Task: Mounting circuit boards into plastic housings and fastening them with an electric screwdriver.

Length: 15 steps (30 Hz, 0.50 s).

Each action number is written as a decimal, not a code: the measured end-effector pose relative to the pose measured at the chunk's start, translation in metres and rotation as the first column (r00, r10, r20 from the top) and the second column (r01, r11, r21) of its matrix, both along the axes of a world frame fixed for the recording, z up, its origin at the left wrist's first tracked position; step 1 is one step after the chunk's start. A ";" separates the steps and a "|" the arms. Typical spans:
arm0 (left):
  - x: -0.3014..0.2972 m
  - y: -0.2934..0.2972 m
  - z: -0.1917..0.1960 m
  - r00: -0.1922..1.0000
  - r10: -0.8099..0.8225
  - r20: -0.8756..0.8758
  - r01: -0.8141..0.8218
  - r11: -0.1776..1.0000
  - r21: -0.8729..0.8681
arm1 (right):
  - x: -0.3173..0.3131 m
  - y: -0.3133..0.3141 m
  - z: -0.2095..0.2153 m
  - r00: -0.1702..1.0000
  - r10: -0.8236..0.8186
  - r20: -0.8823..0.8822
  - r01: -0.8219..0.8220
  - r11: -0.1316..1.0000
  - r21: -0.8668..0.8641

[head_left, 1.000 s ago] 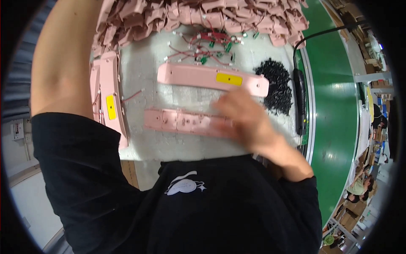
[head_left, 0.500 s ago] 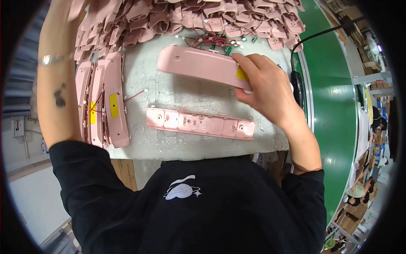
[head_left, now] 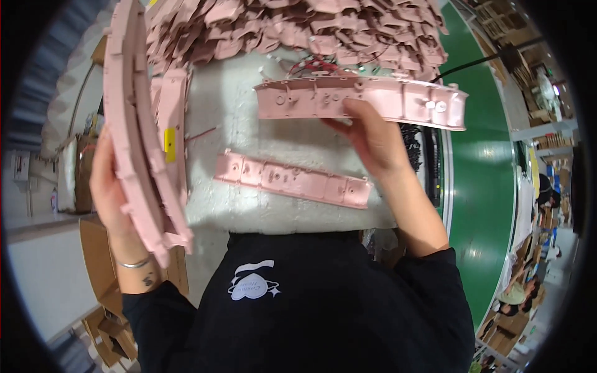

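Where the pale table (head_left: 230,140) spreads out, a heap of pink casings (head_left: 298,31) fills twelve o'clock, probably to leave room nearer the body. At nine o'clock the left hand (head_left: 109,196) holds two long pink shells (head_left: 127,140) side by side, seemingly for one-handed support; how tightly its half-hidden fingers close, I cannot tell. At one o'clock the right hand (head_left: 376,140) pinches a ribbed shell (head_left: 385,99), thumb inside, apparently keeping its hollow visible. Centrally, another shell (head_left: 292,179) lies hollow-up; red wires (head_left: 314,64) sit below the heap.
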<state>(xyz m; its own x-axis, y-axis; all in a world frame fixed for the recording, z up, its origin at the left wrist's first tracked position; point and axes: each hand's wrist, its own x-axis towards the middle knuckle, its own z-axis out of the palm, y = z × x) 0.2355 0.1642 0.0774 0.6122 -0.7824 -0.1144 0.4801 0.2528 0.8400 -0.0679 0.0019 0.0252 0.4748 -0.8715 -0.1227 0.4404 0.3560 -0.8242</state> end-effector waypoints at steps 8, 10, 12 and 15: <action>-0.078 0.029 -0.033 0.977 0.108 0.183 -0.119 0.992 0.049 | 0.005 0.046 -0.007 0.920 0.392 0.001 -0.354 0.830 0.430; -0.083 0.036 -0.044 0.991 0.090 0.103 -0.096 0.994 0.056 | -0.011 0.050 0.008 0.848 0.531 -0.012 -0.481 0.777 0.407; -0.079 0.046 -0.060 0.989 -0.042 0.138 0.036 0.998 0.048 | -0.022 0.053 0.013 0.779 0.311 -0.545 -0.506 0.825 -0.253; -0.090 0.041 -0.070 0.993 -0.018 0.118 0.018 1.000 0.000 | -0.012 0.042 -0.001 0.632 -0.285 -0.721 -0.588 0.430 -0.685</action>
<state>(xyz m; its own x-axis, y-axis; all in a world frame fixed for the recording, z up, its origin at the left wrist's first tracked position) 0.1452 0.2049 0.0071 0.6074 -0.7933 -0.0412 0.3816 0.2460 0.8910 -0.0797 0.0443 0.0242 0.7504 -0.6151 0.2420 -0.3475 -0.6785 -0.6471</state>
